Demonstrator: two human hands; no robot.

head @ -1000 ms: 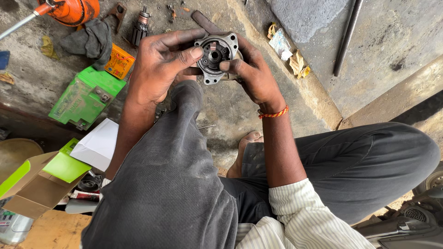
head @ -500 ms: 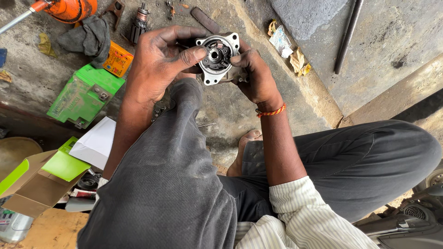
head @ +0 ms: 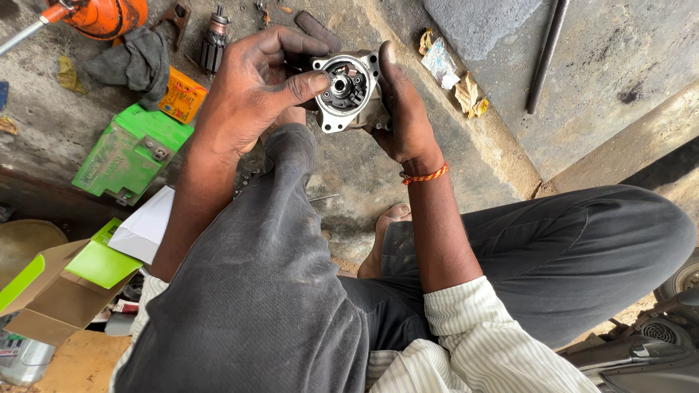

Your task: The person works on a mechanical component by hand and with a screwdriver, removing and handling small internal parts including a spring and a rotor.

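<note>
Both hands, left hand (head: 251, 94) and right hand (head: 400, 109), hold a metal motor housing (head: 348, 91).

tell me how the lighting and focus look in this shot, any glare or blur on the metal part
Head view: soft, even daylight with no hard shadows; the metal housing between the left hand and right hand is sharp, with only mild shine on its rim, no blown glare. The green battery is crisp too. The frame's corners bend slightly from the wide lens, and the lower left corner sits dimmer.
</note>
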